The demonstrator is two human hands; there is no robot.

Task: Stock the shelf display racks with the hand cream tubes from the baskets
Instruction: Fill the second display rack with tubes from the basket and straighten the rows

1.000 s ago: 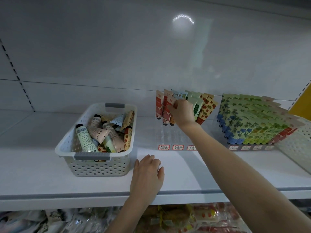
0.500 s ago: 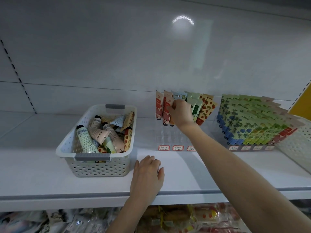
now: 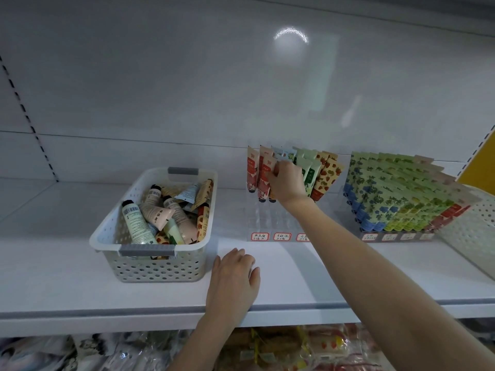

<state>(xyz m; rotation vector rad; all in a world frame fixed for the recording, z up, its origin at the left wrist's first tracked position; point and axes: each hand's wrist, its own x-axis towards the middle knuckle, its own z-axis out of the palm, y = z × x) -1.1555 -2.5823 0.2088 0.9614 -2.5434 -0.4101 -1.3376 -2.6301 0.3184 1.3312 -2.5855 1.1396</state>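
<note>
A white perforated basket [image 3: 160,269] on the shelf's left holds several loose hand cream tubes [image 3: 158,212]. To its right stands a clear display rack [image 3: 267,223] with tubes upright in its back rows only. My right hand [image 3: 288,183] reaches into that rack and pinches a pink-red tube [image 3: 266,178] in the second column, its cap down in the rack. My left hand [image 3: 233,279] rests palm down on the shelf beside the basket, fingers relaxed and holding nothing. A second rack [image 3: 396,199] further right is packed with green, blue and red tubes.
Handwritten price labels [image 3: 281,236] line the racks' front edges. Another white perforated basket [image 3: 471,226] stands at the far right. The white shelf [image 3: 348,277] has bare surface in front of the racks. Bagged goods [image 3: 294,346] fill the shelf below.
My right hand has shifted slightly at the rack's back rows while holding the pink-red tube. My left hand stays on the shelf.
</note>
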